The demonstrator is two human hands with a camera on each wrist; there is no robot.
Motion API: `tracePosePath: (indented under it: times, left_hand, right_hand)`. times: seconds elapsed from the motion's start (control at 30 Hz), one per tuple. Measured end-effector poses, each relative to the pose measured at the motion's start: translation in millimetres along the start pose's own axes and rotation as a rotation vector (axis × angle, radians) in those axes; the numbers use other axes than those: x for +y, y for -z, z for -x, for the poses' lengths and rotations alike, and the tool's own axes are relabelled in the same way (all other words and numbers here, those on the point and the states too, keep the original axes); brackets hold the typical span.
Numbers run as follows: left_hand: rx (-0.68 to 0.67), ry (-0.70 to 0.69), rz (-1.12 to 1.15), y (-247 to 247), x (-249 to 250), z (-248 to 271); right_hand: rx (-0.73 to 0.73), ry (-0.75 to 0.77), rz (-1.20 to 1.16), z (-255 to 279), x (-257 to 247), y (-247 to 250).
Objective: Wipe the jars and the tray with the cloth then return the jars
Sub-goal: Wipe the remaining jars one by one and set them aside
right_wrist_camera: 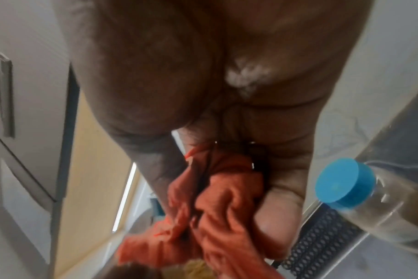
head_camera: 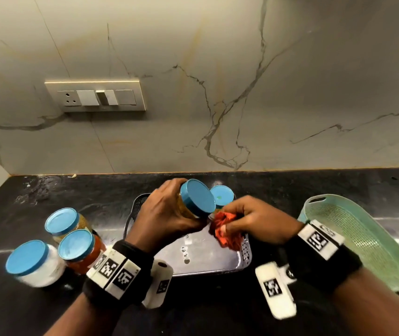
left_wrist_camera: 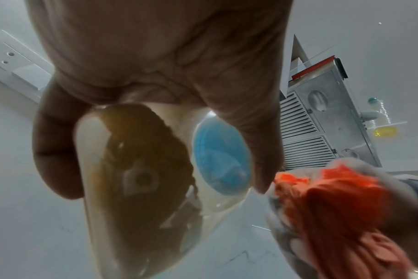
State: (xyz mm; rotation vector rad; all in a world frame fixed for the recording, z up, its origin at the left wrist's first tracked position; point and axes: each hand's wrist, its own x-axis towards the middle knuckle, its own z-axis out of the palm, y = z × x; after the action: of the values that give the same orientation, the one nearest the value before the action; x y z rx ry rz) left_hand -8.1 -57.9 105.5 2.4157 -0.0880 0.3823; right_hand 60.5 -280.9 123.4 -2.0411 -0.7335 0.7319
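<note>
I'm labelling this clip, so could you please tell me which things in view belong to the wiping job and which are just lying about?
Job: left hand holding a jar; right hand with cloth; tray; jar on tray; three jars on counter.

Lying about: green basket; wall socket.

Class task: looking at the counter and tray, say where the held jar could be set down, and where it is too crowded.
Free: the tray floor in front of the one jar on it, and the counter between the wall and the three jars. Crowded: the counter's left front, with those jars, and the right, under the green basket.
</note>
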Motion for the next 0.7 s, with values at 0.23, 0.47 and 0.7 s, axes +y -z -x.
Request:
tracePosePath:
  times: [0.23, 0.47, 0.7]
  left_hand:
    - [-0.058, 0.081, 0.075, 8.8, 0.2, 2.8]
    - [-0.036, 0.031, 0.195, 12.2, 7.5, 11.2]
    - [-0.036, 0.025, 0.09, 20.9, -10.1, 14.1]
  right_hand:
    - [0.236, 0.189, -0.13, 15.7, -12.7, 10.4]
    - [0.405, 0.397, 0.282, -18.1, -38.8, 3.0]
    - [0.178, 0.273, 0.331, 13.9, -43.8, -4.8]
